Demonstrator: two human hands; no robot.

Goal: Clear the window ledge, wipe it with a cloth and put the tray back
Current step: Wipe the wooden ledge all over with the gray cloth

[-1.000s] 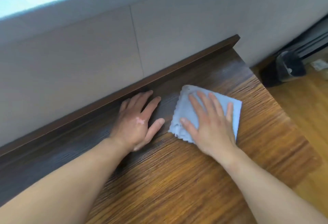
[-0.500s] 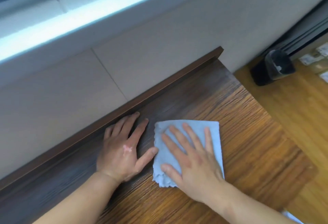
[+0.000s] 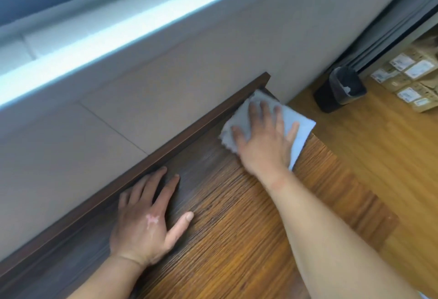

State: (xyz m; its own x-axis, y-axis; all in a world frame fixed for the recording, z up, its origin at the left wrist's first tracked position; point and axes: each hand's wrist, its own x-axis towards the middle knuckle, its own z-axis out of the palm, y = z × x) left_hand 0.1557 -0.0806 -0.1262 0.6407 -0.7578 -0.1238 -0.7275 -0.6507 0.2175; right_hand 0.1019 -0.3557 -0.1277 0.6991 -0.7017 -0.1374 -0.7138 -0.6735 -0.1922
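Ledge [image 3: 227,223] of dark wood grain carries both hands. Nearest, the left hand [image 3: 147,223] lies flat on it, fingers spread, holding nothing, fingertips near the raised back strip [image 3: 151,159]. Farther off, the right hand [image 3: 263,142] presses flat, fingers splayed, on a pale blue cloth [image 3: 299,130] at the ledge's far corner. Beyond it, a black bin [image 3: 341,90] stands on the floor.

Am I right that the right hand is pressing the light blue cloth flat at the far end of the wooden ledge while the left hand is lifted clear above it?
Not quite: in the head view the left hand is not lifted; it rests flat on the wooden ledge. The rest holds: the right hand presses the light blue cloth flat at the far end.
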